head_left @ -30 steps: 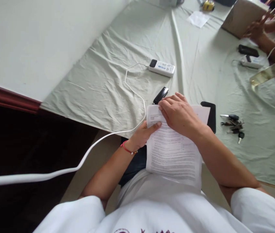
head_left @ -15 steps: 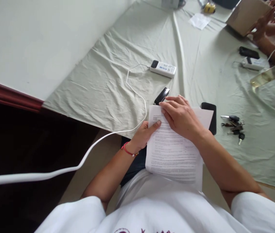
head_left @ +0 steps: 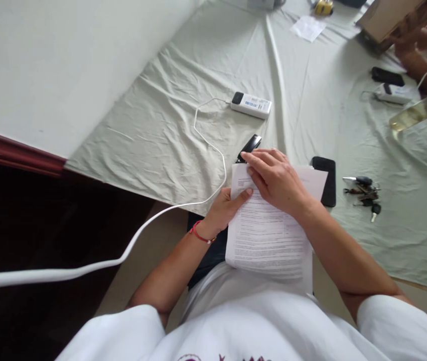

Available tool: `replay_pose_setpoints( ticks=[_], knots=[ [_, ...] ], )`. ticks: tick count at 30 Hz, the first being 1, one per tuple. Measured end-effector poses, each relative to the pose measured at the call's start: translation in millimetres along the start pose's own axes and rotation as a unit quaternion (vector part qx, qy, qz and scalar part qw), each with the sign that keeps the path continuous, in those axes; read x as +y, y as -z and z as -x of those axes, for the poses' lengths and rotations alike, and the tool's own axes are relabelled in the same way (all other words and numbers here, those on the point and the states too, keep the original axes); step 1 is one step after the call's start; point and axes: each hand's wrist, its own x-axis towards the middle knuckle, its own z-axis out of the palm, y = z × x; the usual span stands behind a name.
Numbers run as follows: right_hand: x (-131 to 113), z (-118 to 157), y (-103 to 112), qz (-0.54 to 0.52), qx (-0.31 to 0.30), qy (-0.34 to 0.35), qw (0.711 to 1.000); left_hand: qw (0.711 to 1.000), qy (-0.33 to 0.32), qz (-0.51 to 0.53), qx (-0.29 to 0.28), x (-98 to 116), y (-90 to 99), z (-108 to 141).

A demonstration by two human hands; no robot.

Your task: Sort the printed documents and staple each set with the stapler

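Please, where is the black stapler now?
In the head view, the black stapler is just right of centre, by the printed sheets' upper-left corner and the right hand.

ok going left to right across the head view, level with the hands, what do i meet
Cable, left hand, papers, phone, keys; right hand and stapler fall within the papers' span, so they're left out.

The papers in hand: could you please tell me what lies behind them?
Behind the papers, a black slab shows at the right; its rest is covered. Most fingers of the left hand and anything else there are hidden.
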Motion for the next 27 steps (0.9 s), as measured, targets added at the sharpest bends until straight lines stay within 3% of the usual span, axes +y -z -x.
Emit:
replay_pose_setpoints(
  ticks=[9,16,27],
  knots=[
    [0.7,0.5,-8.0,-0.023,0.009,0.015,1.0,0.999,-0.035,-0.037,0.014,-2.0,1.8,-1.9],
    [-0.6,0.1,-5.2,-0.045,0.113,0.011,0.992,0.999,-0.018,-0.033,0.026,2.5,1.1,-1.5],
    [-3.2,-2.6,-19.5,-0.074,0.161,0.03,0.984,0.996,-0.058,-0.061,0.016,-0.2,3.1,-4.0]
  ],
)
